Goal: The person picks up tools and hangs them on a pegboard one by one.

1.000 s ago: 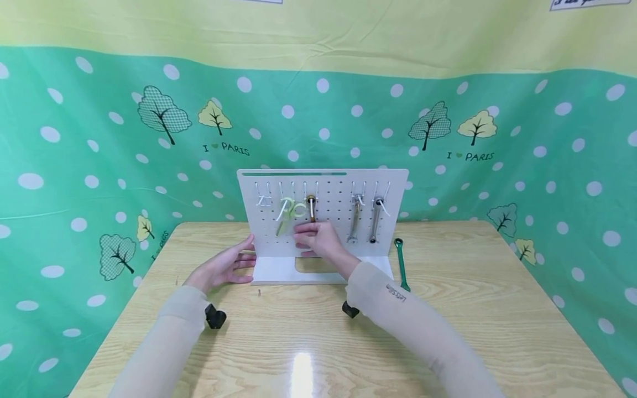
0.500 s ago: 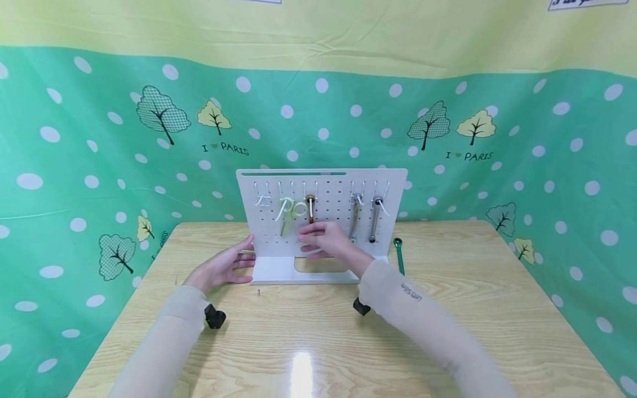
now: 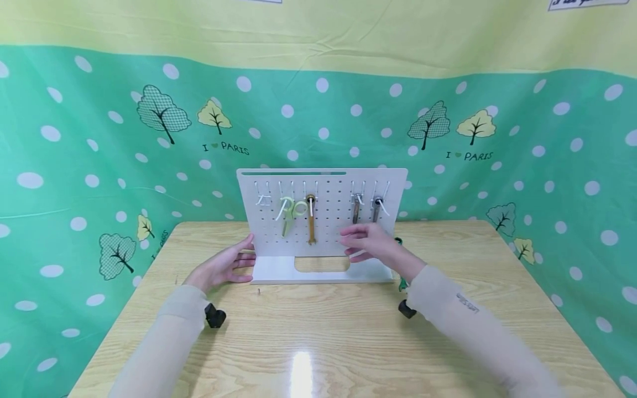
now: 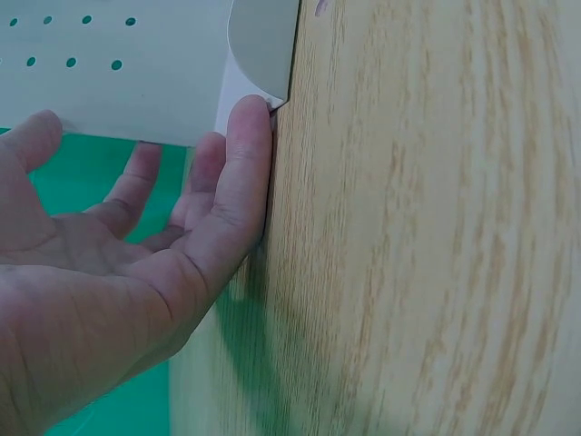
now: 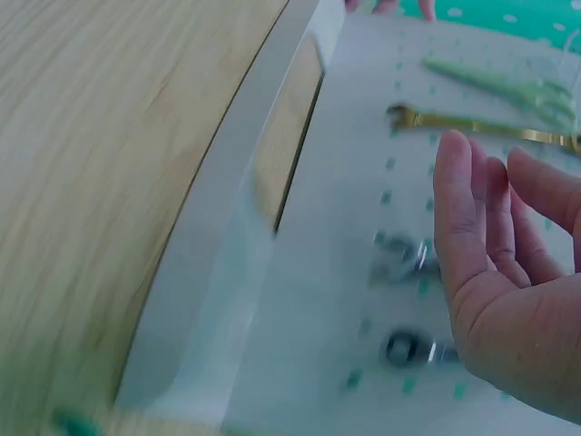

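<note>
A white pegboard stand (image 3: 325,237) holds several tools on its hooks. My left hand (image 3: 226,265) touches the board's left edge; in the left wrist view its fingertips (image 4: 250,127) rest against the base corner. My right hand (image 3: 370,243) hovers before the right half of the board, fingers slightly bent and holding nothing. Pale green scissors (image 3: 288,213) and a gold-coloured wrench (image 3: 311,224) hang left of it. Two silver wrenches, one open-ended (image 5: 399,259) and one ring-ended (image 5: 408,349), hang behind the right hand, partly hidden by it.
A green wrench (image 3: 403,283) lies on the wooden table (image 3: 298,331) right of the stand, partly covered by my right arm. An unused hook (image 3: 264,200) sits at the board's upper left. Polka-dot cloth (image 3: 318,121) hangs behind the table.
My right hand has moved right, away from the gold-coloured wrench, which is now fully visible. The scissors have swung a little to hang straighter. My left hand has stayed at the board's edge.
</note>
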Action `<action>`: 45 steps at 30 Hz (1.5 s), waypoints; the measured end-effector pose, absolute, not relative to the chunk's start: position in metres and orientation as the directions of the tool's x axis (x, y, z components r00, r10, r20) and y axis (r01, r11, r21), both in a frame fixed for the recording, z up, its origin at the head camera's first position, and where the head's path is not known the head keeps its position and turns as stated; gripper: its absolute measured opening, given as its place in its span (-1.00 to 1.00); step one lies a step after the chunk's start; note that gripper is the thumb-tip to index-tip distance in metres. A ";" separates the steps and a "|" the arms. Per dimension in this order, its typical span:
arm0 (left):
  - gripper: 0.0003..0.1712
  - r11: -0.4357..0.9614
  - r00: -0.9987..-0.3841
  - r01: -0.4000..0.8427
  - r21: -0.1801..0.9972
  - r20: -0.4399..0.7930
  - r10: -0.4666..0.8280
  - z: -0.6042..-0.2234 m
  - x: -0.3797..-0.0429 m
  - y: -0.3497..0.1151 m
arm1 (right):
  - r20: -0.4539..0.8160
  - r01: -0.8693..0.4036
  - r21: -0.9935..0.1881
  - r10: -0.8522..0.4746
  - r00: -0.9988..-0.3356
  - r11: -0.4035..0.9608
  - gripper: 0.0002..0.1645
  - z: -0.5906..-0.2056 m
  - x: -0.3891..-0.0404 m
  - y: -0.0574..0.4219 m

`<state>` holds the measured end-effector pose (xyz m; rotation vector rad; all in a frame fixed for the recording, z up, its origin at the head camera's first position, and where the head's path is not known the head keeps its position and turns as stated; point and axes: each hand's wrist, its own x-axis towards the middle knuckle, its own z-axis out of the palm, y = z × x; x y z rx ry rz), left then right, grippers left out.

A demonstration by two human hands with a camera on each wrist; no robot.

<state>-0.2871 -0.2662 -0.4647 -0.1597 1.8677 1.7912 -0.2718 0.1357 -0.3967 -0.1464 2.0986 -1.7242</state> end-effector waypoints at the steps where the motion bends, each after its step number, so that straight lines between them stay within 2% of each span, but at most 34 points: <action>1: 0.08 0.109 -0.846 -0.442 0.891 -0.454 0.279 -0.465 -0.287 -0.266 | -0.251 0.177 -0.956 -0.337 -0.908 0.234 -0.48 -0.398 -0.272 0.144; 7: 0.07 0.112 -0.845 -0.445 0.889 -0.458 0.276 -0.465 -0.287 -0.266 | -0.245 0.160 -0.943 -0.283 -0.927 0.292 -0.50 -0.412 -0.270 0.190; 18: 0.07 0.117 -0.847 -0.440 0.890 -0.455 0.275 -0.463 -0.286 -0.265 | -0.277 0.236 -0.943 -0.160 -0.947 0.234 -0.45 -0.433 -0.275 0.249; 29: 0.10 0.107 -0.843 -0.446 0.889 -0.457 0.283 -0.465 -0.287 -0.267 | -0.347 0.310 -0.914 -0.107 -0.932 0.260 -0.35 -0.449 -0.283 0.273; 41: 0.09 0.122 -0.848 -0.429 0.895 -0.446 0.286 -0.463 -0.285 -0.264 | -0.441 0.339 -0.849 -0.189 -0.878 0.406 -0.13 -0.466 -0.283 0.284; 45: 0.08 0.116 -0.847 -0.434 0.893 -0.449 0.284 -0.462 -0.284 -0.265 | -0.449 0.346 -0.837 -0.170 -0.877 0.424 -0.13 -0.467 -0.284 0.281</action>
